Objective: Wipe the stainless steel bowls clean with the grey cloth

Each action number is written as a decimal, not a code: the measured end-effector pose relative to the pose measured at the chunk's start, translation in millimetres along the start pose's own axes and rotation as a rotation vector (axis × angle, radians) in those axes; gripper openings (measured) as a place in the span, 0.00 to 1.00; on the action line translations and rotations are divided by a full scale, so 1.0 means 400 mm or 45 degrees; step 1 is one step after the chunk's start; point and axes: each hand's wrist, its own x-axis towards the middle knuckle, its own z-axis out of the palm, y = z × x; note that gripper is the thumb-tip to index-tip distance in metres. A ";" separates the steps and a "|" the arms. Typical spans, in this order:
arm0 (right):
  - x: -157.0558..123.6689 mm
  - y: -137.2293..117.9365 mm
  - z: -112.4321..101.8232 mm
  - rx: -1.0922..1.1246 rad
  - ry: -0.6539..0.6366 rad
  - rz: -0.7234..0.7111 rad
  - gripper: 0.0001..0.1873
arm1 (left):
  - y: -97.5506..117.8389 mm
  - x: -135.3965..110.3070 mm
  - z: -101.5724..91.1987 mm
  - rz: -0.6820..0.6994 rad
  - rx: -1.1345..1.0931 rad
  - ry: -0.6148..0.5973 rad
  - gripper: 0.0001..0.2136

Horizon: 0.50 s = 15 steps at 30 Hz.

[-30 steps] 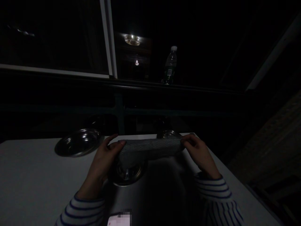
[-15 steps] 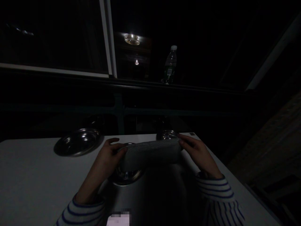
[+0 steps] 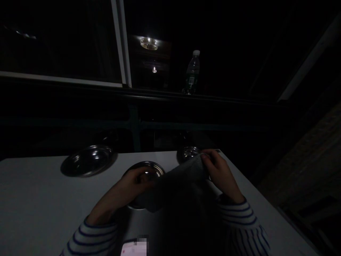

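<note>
A dark grey cloth is stretched between my two hands above the table, slanting down toward the left. My right hand pinches its upper right corner. At the lower left end, my left hand has its thumb and fingers closed on the cloth, though the dim light partly hides the grip. Behind that hand, a round steel bowl stands on the table, partly covered by the hand and the cloth. A smaller steel bowl is just beyond the cloth, near my right fingers.
On the white table, a wide steel basin stands at the back left. A phone with a lit screen lies at the front edge. Past the table, a plastic bottle stands on the window ledge. The scene is very dark.
My left hand has come down and to the right, lowering the cloth's left end, so the cloth now slants and sags. The bowl behind it shows more. My right hand has shifted slightly left.
</note>
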 end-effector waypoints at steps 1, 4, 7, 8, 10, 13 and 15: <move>-0.002 -0.005 0.004 -0.015 0.015 -0.007 0.10 | -0.003 0.002 0.007 0.000 0.040 -0.042 0.14; -0.010 -0.023 0.018 -0.057 0.002 -0.068 0.10 | -0.021 0.013 0.033 0.040 0.097 -0.174 0.10; -0.023 -0.038 0.034 -0.086 -0.057 -0.156 0.11 | -0.038 0.024 0.067 0.146 0.047 -0.129 0.08; -0.027 -0.042 0.039 -0.104 -0.064 -0.179 0.11 | -0.039 0.025 0.078 0.175 0.002 -0.101 0.06; -0.035 -0.048 0.047 -0.155 -0.061 -0.233 0.12 | -0.037 0.021 0.098 0.193 -0.078 -0.149 0.14; -0.044 -0.055 0.054 -0.245 -0.030 -0.391 0.14 | -0.027 0.007 0.125 0.218 -0.102 -0.305 0.22; -0.048 -0.059 0.056 -0.292 -0.018 -0.484 0.15 | -0.025 0.000 0.141 0.296 -0.077 -0.348 0.22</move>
